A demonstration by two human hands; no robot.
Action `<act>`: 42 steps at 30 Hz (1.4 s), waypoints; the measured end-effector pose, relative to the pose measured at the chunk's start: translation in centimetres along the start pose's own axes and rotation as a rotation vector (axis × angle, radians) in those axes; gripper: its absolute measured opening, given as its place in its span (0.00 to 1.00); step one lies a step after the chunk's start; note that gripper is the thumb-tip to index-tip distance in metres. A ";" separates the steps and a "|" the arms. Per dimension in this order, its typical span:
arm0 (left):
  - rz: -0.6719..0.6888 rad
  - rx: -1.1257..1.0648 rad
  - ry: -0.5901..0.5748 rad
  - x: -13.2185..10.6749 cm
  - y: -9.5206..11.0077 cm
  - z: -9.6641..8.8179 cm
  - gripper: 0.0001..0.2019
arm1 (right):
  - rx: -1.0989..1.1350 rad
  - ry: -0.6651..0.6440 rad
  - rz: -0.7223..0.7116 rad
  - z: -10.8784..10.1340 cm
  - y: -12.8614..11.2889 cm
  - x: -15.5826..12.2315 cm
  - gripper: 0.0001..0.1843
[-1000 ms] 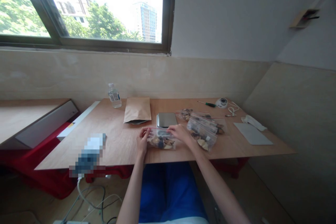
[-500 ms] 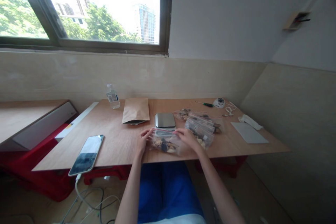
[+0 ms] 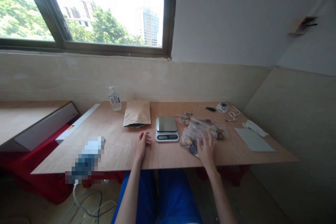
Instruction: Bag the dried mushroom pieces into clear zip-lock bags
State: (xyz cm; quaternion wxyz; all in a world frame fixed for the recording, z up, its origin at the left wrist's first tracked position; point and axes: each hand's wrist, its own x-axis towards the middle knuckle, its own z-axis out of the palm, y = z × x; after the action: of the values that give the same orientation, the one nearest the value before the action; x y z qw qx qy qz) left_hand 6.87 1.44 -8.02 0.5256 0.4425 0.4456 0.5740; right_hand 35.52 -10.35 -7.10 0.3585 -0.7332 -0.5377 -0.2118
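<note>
My left hand (image 3: 141,142) lies flat on the wooden table (image 3: 112,148), fingers loosely apart, holding nothing, just left of a small digital scale (image 3: 166,128). My right hand (image 3: 206,147) rests with spread fingers on a clear zip bag of mixed dried pieces (image 3: 192,139). That bag lies at the near edge of a pile of similar filled bags (image 3: 202,126) to the right of the scale.
A brown paper pouch (image 3: 137,113) and a water bottle (image 3: 114,98) stand behind my left hand. A blurred phone (image 3: 86,156) on a cable lies near the left front edge. A screwdriver (image 3: 207,107), a white round device (image 3: 222,106), a cord and a grey sheet (image 3: 254,139) sit right.
Both hands were gripping one bag by its top edge in front of me. The right hand has carried it right onto the pile; the left has let go and lies on the table.
</note>
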 end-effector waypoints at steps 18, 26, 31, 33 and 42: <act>0.034 0.131 0.095 -1.0 0.2 -0.1 0.18 | 0.012 0.010 0.038 2.5 0.1 -1.9 0.22; 0.187 0.607 0.500 0.1 2.4 -2.5 0.32 | 0.012 0.014 0.028 2.4 0.1 -1.9 0.22; 0.146 0.984 0.414 5.1 4.1 -4.8 0.34 | 0.018 0.015 0.041 2.6 0.1 -1.9 0.21; 0.257 1.040 0.319 6.7 4.3 -5.4 0.26 | 0.020 0.022 0.046 2.6 0.1 -1.9 0.21; 0.509 1.049 0.208 8.3 11.2 -4.8 0.11 | 0.023 0.020 0.038 2.5 0.0 -1.9 0.21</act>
State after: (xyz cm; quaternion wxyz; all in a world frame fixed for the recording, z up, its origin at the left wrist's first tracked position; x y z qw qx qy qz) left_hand -0.65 8.88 2.21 0.0358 0.6776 0.5988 0.4254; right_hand 34.74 -9.68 -10.04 0.3760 -0.7369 -0.5226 -0.2061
